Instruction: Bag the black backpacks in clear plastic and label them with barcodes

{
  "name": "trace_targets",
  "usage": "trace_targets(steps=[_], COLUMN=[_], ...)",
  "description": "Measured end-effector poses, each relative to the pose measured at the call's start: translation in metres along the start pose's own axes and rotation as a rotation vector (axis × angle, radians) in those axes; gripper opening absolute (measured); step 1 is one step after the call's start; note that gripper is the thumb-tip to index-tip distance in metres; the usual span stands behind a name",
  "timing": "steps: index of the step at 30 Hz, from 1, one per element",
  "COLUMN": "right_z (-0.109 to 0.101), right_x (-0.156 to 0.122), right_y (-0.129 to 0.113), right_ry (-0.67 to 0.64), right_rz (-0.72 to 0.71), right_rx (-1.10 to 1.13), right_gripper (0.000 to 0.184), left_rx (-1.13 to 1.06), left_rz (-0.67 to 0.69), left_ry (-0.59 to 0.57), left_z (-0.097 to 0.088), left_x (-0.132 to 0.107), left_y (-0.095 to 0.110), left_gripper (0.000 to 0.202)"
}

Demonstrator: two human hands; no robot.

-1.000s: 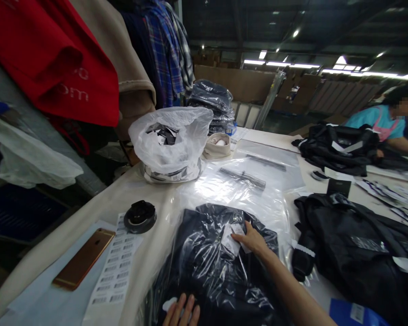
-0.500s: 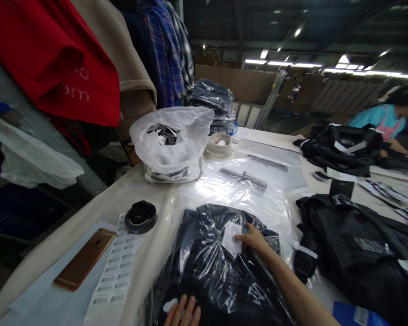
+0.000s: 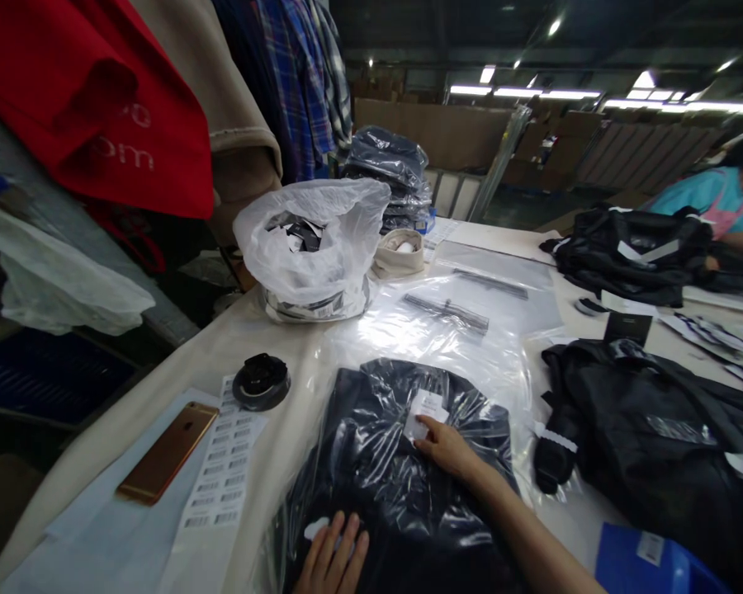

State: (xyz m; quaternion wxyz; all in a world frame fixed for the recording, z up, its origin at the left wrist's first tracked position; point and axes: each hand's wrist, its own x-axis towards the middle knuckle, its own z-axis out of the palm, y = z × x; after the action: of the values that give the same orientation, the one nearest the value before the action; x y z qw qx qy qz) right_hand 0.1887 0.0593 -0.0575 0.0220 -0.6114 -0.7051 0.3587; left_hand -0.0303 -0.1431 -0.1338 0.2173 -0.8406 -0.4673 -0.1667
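Note:
A dark folded garment [image 3: 371, 487] in a clear plastic bag lies in front of me on the table. My left hand [image 3: 334, 554] rests flat on the bag's lower left, fingers stretched out, beside a small white patch. Higher up on the garment is a white hang tag [image 3: 430, 403]. My right hand [image 3: 449, 450] has its thumb and index finger closed at the tag's lower right part, the other fingers curled. Whether the film lies between fingertips and tag is hard to tell.
To the left lie a phone [image 3: 167, 454], barcode label sheets [image 3: 220, 478] and a black tape roll [image 3: 261, 384]. Behind stand a white plastic bag [image 3: 313, 247] of tags and a fabric basket [image 3: 399, 254]. Black bags [image 3: 656, 429] fill the right; a person [image 3: 712, 202] is beyond.
My right hand has shifted left over the tag, its fingers now curled closer. The tag has turned slightly. My left hand stays flat on the bag. The view has tipped down a little.

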Motion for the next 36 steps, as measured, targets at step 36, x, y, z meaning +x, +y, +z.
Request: trace_targets(steps=[36], right_z=[0.105], right_x=[-0.232], right_y=[0.1], right_ry=[0.588], right_rz=[-0.412], right_rx=[-0.459], right_gripper=[0.079], left_rx=[-0.1], left_rz=[-0.417], left_ry=[-0.293], left_z=[-0.065], left_x=[-0.095], left_y=[-0.027], left_gripper=[0.066])
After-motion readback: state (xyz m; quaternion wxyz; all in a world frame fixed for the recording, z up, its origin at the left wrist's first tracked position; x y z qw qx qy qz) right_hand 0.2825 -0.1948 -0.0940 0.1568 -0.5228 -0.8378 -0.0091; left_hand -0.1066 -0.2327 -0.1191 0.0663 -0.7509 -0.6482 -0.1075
